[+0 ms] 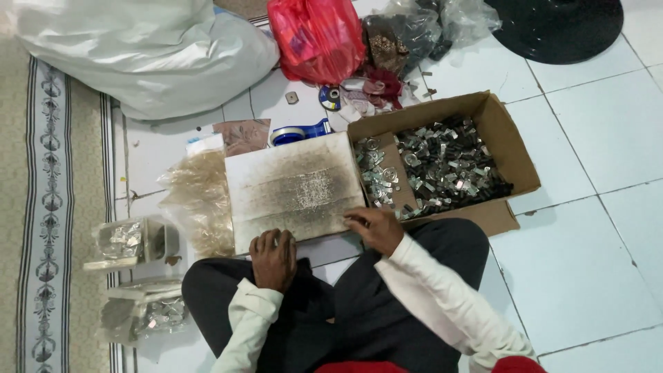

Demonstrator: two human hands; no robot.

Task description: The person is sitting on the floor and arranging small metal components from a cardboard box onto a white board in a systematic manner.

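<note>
Far left edge: patterned rug running top to bottom; upper left: large white sack, slumped on the tiled floor; lower left: small open boxes holding clear packets with metal bits, one above the other; left of centre: heap of clear plastic bags, touching the left side of the board; centre: white board, flat, dusted grey-black, a pale patch in its middle; my left hand, lower centre, fingers curled down, tips resting on the board's near edge, whether they hold anything I cannot tell; upper centre: blue tape dispenser just behind the board; red plastic bag at the top, a dark clear bag beside it; my right hand, just right of centre, fingers bent, tips pressed to the board's lower right corner, just beside the box, gripping nothing I can see; right of centre: cardboard box, open, touching the board's right edge, with a narrow left section of round washers and a wide right section of dark and silver metal parts; upper right corner: black round disc, partly cut off.
</note>
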